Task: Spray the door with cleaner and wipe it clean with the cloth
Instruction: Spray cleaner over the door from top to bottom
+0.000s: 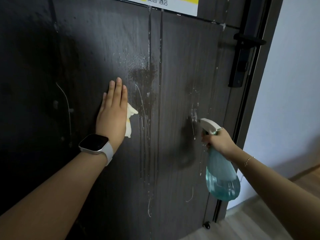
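Against wet door (181,66), flat left hand (112,111) on cloth (130,116), perhaps folded.

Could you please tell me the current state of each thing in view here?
Door: shut, wet with spray and drips.
Cloth: pressed flat on door.
Left hand: flat, pressing cloth.
Bottle: held, nozzle facing door, part full.
Right hand: gripping bottle.

White and yellow sign (170,3) with Chinese print at top edge. Black lock unit with lever handle (242,56) at right. Pale wall (294,84) far right. Light wood-look floor (242,226) lower right. Small black doorstop (207,224) near floor.
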Demonstrator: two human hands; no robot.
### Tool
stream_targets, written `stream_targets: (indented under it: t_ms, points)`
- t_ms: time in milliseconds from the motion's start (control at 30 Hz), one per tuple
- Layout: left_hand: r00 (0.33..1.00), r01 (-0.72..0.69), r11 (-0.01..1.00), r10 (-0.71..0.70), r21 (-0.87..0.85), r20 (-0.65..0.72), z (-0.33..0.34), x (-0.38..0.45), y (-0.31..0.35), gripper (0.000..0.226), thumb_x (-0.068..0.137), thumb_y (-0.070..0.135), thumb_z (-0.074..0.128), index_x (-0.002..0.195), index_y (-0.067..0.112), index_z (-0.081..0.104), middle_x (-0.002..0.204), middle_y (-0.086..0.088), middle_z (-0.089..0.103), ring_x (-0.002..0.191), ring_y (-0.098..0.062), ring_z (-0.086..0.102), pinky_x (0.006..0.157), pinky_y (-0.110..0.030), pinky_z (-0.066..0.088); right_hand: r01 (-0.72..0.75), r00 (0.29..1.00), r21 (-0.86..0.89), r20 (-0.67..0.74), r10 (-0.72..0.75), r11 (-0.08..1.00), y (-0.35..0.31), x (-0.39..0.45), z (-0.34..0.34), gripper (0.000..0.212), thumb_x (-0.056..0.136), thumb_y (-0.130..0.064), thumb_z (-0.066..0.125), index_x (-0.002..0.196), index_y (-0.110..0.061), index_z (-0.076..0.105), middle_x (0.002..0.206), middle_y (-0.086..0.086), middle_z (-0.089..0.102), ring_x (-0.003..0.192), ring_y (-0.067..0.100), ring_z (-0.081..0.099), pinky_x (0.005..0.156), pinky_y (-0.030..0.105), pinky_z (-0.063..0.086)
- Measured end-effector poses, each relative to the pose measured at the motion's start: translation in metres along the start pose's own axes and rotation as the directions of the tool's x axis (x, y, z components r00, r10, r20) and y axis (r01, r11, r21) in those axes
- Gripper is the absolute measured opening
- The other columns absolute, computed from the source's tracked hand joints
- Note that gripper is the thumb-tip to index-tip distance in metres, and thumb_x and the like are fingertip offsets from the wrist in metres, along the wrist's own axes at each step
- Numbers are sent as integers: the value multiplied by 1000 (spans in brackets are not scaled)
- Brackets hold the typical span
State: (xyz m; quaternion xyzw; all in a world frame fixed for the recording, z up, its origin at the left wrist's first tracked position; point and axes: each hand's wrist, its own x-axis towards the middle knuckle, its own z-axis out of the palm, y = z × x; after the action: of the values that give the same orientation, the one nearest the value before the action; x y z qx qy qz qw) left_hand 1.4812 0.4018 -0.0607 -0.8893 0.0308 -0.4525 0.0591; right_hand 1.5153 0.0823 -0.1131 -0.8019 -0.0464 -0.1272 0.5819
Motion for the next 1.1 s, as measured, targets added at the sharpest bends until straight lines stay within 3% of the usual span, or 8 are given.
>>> stream_targets:
  t_ms: [133,433,633,767,867,967,1033,1100]
  points:
    - [1000,18,998,-19,-63,-6,-2,-10,6,82,86,-7,58,153,1,12,162,-18,-6,149,-32,-6,120,-42,6,-25,1000,-19,-10,25,999,24,-9,4,9,81,5,63,88,-1,63,71,13,58,53,19,49,51,29,45]
    - [966,19,993,-49,118,255,53,-109,15,110,74,16,79,153,5,4,159,-20,-14,147,-37,-11,119,-48,6,-227,974,-65,7,227,972,151,-48,38,29,80,8,56,104,-3,67,95,15,69,59,17,56,50,26,49]
    - [961,26,990,-62,136,270,57,-109,16,109,78,18,75,153,5,-4,158,-19,-20,146,-37,-17,117,-45,-7,-353,936,-95,-43,350,931,209,-69,64,25,80,10,55,94,-5,69,83,15,67,54,11,55,49,22,45]
    - [970,38,993,-63,110,233,58,-110,19,106,80,17,73,153,5,-3,159,-20,-18,147,-38,-15,117,-45,-7,-405,913,-128,-122,390,905,227,-75,71,3,84,-2,64,87,0,62,76,16,64,62,24,56,58,33,44]
    - [976,39,996,-54,79,210,58,-110,19,96,85,13,66,153,6,-1,159,-20,-16,147,-38,-14,117,-46,-6,-424,905,-161,-121,409,891,231,-82,75,10,84,1,64,78,-2,56,66,10,53,60,23,50,55,30,40]
    - [979,32,999,-40,42,198,59,-110,18,92,85,10,64,154,5,4,160,-20,-13,147,-38,-12,118,-46,-5,-458,887,-160,-151,437,874,240,-86,74,24,84,-3,65,69,-12,50,66,9,52,64,25,51,62,35,42]
    - [980,32,998,-41,50,193,59,-110,19,92,85,12,64,154,5,3,160,-20,-12,147,-38,-12,118,-46,-5,-471,880,-154,-158,449,869,247,-89,71,10,85,-8,67,79,-6,59,72,12,60,65,26,55,63,35,44]
    - [980,39,998,-46,41,192,59,-110,20,93,85,12,65,154,5,3,160,-20,-12,147,-38,-11,118,-46,-4,-475,879,-180,-134,457,861,254,-94,70,11,85,-8,66,96,-4,66,84,16,67,67,27,60,61,32,48]
